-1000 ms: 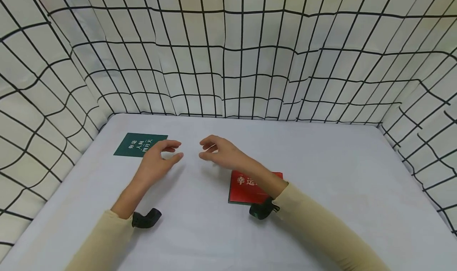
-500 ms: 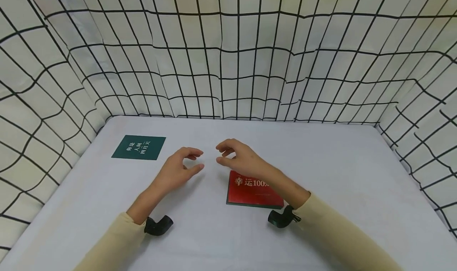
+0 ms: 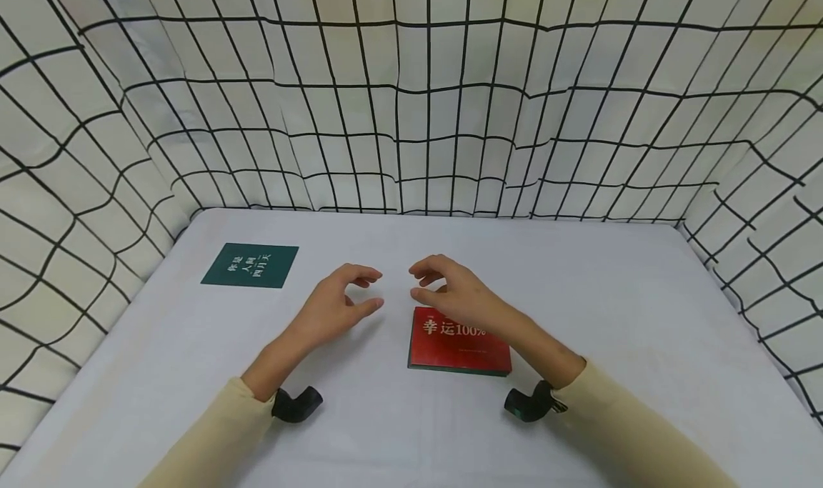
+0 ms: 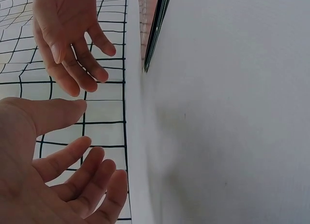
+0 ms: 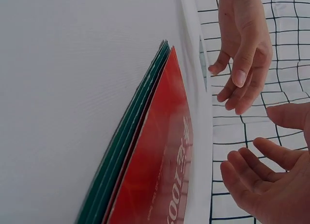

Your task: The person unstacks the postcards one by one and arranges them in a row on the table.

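My left hand is held above the white table, fingers loosely bent and nothing between them. Facing it, my right hand hovers over the back edge of a red card with white lettering, also holding nothing. In the right wrist view the red card lies on top of several green cards in a small stack. A single dark green card with white characters lies flat at the back left, apart from both hands. The right hand and forearm hide the stack's upper right part.
The table has a white cloth cover. Black netting over pale sheeting rises behind it and along both sides. A black wrist mount shows at the left sleeve, another black mount at the right.
Both hands have moved to the right, the left one away from the single green card, which is now fully uncovered. More of the red card shows. The cards stay in place.
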The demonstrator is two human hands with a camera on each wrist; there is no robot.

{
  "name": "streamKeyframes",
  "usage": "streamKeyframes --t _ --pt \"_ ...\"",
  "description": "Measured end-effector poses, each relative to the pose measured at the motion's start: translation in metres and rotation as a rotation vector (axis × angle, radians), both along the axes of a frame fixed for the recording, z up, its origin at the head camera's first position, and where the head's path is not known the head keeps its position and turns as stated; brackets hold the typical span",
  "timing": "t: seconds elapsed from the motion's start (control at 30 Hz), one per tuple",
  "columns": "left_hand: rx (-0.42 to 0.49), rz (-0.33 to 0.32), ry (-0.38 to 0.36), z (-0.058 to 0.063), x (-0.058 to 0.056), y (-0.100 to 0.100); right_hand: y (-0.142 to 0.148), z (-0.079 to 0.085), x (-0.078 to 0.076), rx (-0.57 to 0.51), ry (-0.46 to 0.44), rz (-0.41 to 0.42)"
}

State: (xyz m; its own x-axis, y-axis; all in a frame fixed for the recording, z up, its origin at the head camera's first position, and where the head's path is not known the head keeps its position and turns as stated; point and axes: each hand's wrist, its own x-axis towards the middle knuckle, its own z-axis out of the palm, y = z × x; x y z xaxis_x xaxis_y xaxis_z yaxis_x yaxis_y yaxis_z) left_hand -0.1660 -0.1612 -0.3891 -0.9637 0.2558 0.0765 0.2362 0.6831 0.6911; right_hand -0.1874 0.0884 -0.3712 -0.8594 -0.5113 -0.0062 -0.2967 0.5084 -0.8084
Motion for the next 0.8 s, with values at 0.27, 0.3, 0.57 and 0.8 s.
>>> streamKeyframes --t 0.27,0.3,0.57,0.8 --pt "0.009 -0.031 -0.011 -0.001 -0.001 0.007 0.009 -0.005 0.004 0.01 0.014 -0.009" --pt "0.01 -0.037 -0.013 -0.001 -0.001 0.008 0.01 -0.006 0.005 0.013 0.016 -0.009" --pt "0.013 -0.068 -0.027 -0.004 -0.001 0.015 0.024 -0.007 0.011 0.03 -0.011 -0.05" --pt "-0.006 -0.079 -0.058 -0.005 0.001 0.021 0.034 -0.011 0.013 0.048 -0.013 -0.092"
